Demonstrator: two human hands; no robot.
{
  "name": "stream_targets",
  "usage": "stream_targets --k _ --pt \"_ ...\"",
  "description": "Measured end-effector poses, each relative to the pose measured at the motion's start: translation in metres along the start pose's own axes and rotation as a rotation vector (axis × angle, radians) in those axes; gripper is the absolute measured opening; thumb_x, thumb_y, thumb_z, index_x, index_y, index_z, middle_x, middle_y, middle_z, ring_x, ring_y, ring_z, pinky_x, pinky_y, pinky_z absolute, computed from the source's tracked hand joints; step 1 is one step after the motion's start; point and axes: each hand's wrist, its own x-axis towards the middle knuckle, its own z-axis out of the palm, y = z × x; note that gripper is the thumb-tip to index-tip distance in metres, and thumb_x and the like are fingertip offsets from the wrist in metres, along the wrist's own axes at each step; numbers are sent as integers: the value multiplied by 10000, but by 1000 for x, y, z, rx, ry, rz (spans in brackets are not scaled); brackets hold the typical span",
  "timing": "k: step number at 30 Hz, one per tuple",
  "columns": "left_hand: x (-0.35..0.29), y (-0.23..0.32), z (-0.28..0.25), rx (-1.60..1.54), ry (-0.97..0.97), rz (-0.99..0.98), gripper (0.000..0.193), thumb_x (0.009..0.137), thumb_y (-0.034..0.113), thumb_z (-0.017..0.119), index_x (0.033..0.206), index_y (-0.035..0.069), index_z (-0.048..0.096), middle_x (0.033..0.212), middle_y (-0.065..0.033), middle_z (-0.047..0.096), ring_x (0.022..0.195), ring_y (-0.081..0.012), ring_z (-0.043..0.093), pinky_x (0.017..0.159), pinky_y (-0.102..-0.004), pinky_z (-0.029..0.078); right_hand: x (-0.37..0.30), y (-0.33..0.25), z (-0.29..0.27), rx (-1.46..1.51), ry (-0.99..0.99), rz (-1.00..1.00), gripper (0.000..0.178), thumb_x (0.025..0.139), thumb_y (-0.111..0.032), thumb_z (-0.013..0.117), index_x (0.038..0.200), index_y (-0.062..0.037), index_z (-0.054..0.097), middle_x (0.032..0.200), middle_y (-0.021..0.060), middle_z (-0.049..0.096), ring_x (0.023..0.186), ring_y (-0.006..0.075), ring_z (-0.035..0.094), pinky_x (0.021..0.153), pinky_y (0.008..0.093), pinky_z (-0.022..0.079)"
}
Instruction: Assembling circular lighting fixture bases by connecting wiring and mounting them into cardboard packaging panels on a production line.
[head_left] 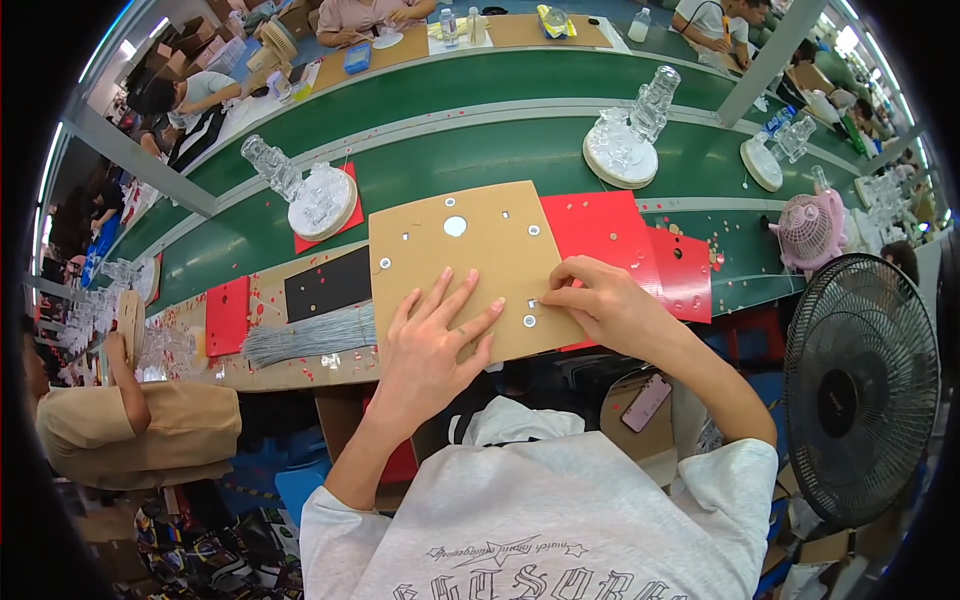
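Left hand (437, 338) spread flat on your board (485, 255); right hand (605, 298) pinched at a slot (531, 303), contents unclear; light left pressure might let it slip.

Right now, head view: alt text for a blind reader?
The person's left hand rests spread on a tan board; the right hand, fingers bent, is at a small hole near its lower right. Beyond, clear ornaments on round white bases line a green worktop.

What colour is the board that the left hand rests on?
The board is plain tan-brown, seen best in the head view.
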Motion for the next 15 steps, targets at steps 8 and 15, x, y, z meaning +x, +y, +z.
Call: stream_targets --k 8,15 --pt "5 5 2 50 -18 -27 491 876 95 599 1337 256 649 1412 -145 578 1332 -402 505 1054 -549 428 -6 9 -12 -218 -117 -135 335 732 18 668 1048 -75 732 943 57 598 865 221 636 661 344 570" --pt "8 23 1 65 -82 -12 542 807 333 782 1333 317 650 1478 -240 468 1351 -514 430 1056 -650 366 -3 12 -19 -229 -173 -173 345 765 -19 657 1099 -78 720 931 56 578 865 211 627 654 336 572"
